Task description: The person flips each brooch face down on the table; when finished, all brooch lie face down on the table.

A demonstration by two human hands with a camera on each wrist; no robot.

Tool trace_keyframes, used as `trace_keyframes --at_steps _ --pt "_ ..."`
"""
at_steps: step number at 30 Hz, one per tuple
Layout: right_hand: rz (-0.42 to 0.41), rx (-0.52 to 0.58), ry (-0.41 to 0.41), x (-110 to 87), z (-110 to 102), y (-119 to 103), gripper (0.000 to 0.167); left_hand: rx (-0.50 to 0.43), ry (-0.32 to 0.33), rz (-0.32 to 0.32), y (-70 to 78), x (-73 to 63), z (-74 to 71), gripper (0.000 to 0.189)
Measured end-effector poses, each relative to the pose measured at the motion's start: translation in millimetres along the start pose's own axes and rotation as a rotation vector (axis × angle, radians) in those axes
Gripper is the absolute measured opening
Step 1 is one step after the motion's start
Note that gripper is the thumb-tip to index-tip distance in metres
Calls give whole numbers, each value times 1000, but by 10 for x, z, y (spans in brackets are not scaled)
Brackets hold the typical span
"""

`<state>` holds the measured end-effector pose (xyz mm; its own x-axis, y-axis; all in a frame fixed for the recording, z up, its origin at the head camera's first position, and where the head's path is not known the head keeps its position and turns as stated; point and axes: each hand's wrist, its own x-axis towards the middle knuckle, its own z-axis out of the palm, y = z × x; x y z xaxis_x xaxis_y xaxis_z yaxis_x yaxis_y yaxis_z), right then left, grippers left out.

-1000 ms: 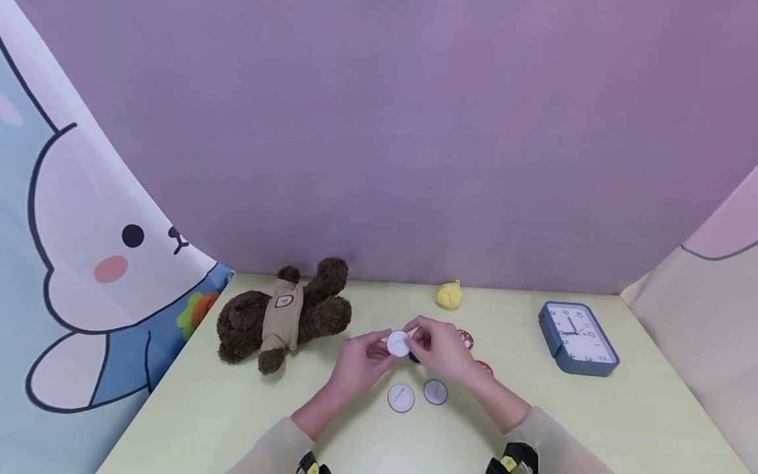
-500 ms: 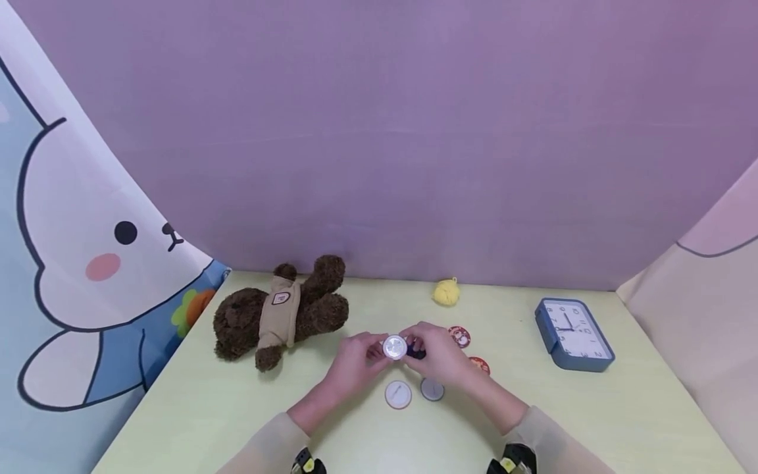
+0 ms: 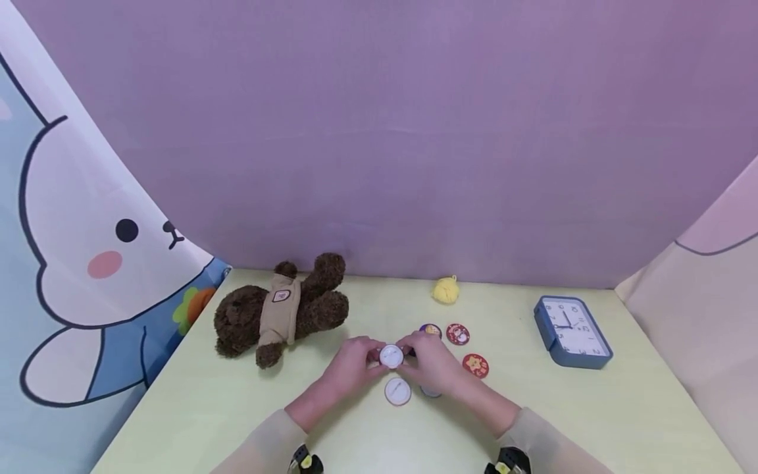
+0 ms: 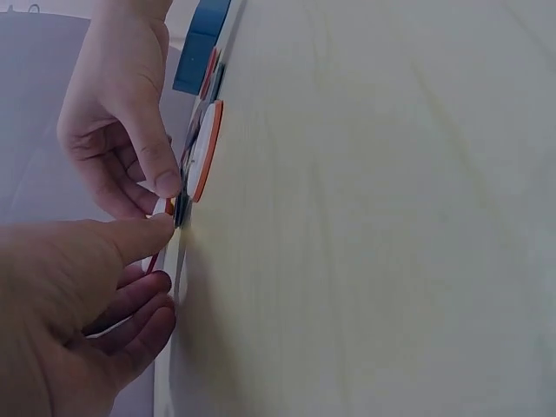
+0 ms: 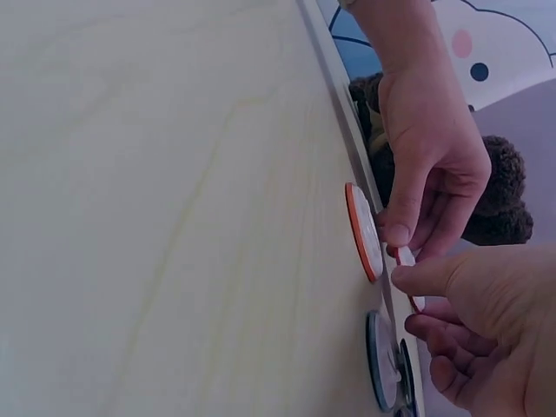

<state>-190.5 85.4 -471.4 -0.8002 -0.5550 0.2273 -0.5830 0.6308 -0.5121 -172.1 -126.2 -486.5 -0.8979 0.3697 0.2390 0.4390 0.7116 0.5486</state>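
Both hands pinch opposite edges of a round pin badge [image 3: 391, 356], just above the table in the head view. Its pale back with the pin faces up. My left hand [image 3: 353, 362] holds the left edge and my right hand [image 3: 432, 362] the right edge, thumbs and fingertips close together. In the right wrist view the red rim of the held badge [image 5: 414, 301] shows between the fingers. Just below lies a face-down badge [image 3: 398, 392] with its pin showing. A second face-down badge [image 3: 431, 392] is partly hidden by my right hand.
Beyond my right hand lie a purple badge [image 3: 430, 328], a red badge [image 3: 458, 334] and a red star badge [image 3: 476, 365], all face up. A brown teddy bear [image 3: 281, 313] lies left, a yellow yarn-like ball [image 3: 446, 290] behind, a blue clock [image 3: 573, 332] right.
The held badge has come slightly down and left, nearer the face-down badge. My right fingers have shifted from over its back to its edge. The purple badge behind my right hand now shows.
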Motion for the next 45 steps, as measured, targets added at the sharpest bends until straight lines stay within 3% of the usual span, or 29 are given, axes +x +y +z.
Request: trace_keyframes --at_steps 6,11,19,26,31,39,45 --pt "54 -14 -45 18 -1 -89 25 63 -18 4 -22 10 -20 27" --pt "51 -58 -49 20 9 -113 28 101 -23 17 -8 10 -26 29" --pt "58 -53 -39 30 -45 -35 28 25 -15 7 2 43 -44 30" --pt "90 -46 59 49 -333 170 20 -20 -15 -23 91 205 -28 38" --pt "108 -32 57 2 -495 274 16 -42 -43 -28 187 367 49 40" --pt "90 -59 -7 -79 -388 354 15 10 -93 -67 240 498 176 41" --pt "62 -129 15 -90 -324 359 16 46 -96 -51 273 524 202 38"
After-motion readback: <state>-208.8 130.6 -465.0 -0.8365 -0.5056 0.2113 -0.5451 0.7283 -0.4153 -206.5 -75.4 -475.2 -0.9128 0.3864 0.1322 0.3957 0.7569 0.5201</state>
